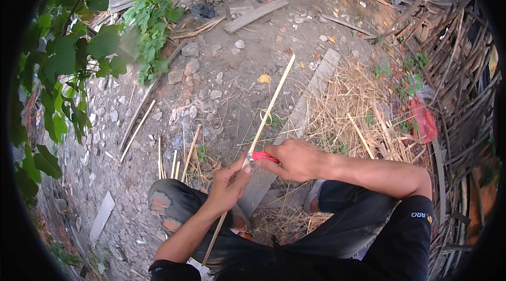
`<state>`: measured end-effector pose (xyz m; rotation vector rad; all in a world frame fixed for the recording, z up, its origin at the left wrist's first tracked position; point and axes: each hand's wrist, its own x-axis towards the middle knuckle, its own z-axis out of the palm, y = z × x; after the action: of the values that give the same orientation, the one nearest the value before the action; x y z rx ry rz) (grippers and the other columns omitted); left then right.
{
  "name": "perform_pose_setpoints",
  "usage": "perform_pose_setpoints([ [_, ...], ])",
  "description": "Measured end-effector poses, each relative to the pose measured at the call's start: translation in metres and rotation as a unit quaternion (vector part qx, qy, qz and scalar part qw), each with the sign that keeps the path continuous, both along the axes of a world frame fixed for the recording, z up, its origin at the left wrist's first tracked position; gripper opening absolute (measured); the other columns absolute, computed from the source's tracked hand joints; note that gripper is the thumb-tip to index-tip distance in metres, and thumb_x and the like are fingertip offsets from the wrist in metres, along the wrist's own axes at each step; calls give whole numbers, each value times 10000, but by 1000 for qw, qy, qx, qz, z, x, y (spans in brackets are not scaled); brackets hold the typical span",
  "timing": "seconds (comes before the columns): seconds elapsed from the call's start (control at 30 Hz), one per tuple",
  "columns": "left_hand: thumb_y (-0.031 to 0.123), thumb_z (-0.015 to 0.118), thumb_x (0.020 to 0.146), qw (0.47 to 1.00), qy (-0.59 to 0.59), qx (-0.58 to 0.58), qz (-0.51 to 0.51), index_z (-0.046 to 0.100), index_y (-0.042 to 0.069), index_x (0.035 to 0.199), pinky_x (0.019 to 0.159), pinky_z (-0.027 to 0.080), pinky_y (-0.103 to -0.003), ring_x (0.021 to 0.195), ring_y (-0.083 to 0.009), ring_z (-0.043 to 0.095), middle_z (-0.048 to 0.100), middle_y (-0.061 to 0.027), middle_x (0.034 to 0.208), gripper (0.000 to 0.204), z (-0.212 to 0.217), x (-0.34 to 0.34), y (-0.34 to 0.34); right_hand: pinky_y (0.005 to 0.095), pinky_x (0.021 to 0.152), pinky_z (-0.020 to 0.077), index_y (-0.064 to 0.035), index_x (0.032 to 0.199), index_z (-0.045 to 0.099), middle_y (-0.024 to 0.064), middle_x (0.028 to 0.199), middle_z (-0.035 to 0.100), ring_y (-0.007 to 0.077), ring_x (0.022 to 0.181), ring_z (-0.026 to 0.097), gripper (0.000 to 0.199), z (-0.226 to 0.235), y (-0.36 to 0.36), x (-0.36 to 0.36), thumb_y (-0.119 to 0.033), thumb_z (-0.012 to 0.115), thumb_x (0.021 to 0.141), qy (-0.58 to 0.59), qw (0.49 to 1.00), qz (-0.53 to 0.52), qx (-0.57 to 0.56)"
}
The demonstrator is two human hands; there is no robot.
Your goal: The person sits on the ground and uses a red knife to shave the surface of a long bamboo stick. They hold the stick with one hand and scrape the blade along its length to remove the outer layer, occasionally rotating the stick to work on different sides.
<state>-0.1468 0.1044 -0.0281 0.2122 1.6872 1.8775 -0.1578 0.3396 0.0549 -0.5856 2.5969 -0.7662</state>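
A long pale strip of split bamboo [273, 96] slants from beside my left leg up toward the far middle. My left hand [230, 187] is closed around it at about its middle. My right hand [296, 160] grips a red-handled knife [262, 156], whose metal end meets the strip right by my left fingers. The blade edge itself is too small to make out. A thin curled shaving [270, 119] clings to the strip farther up.
Straw-like shavings [345, 107] lie heaped at right, next to a flat wooden board [316, 91]. More pale strips [159, 157] stand near my left knee. Leafy vines [105, 44] hang at left. Stacked sticks [458, 65] and a red plastic bag [423, 120] border the right. Stones dot the dirt.
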Motion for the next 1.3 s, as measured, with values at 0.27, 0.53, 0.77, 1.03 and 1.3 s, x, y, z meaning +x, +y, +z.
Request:
perform_pose_setpoints([
  [0.27,210,542,1093,1000,-1,6,2,394,91,1585,468,283,-218,500,-9,333,397,93,643,527,2,-3,0,559,687,538,-34,1057,685,229,715,681,463,722,684,476,-3,-4,-3,-473,500,1049,35,998,-16,48],
  [0.53,212,518,1098,997,-55,55,12,386,130,1589,429,268,-226,463,-19,306,345,98,624,515,24,-15,4,553,652,538,-31,1055,687,231,658,660,457,681,686,508,-6,-2,-19,-504,503,1044,122,990,-39,63],
  [0.77,204,516,1097,997,-50,58,7,401,124,1581,422,267,-228,461,-24,297,329,91,623,504,31,-16,4,527,568,511,-36,986,690,196,586,619,432,565,652,524,-11,0,-22,-532,528,1037,193,979,-44,53],
  [1.03,169,510,1099,993,-54,75,-68,388,104,1590,434,276,-224,476,-29,299,327,82,631,510,11,16,-18,466,633,455,56,761,595,190,574,532,299,574,566,693,6,164,-73,-548,447,1068,318,838,-444,1],
  [1.3,184,485,1106,994,-50,95,-29,455,118,1538,399,250,-217,458,-35,314,364,43,687,438,12,8,-16,446,589,430,53,790,595,185,590,526,279,549,497,610,35,88,-35,-483,497,1065,204,932,-294,-56],
])
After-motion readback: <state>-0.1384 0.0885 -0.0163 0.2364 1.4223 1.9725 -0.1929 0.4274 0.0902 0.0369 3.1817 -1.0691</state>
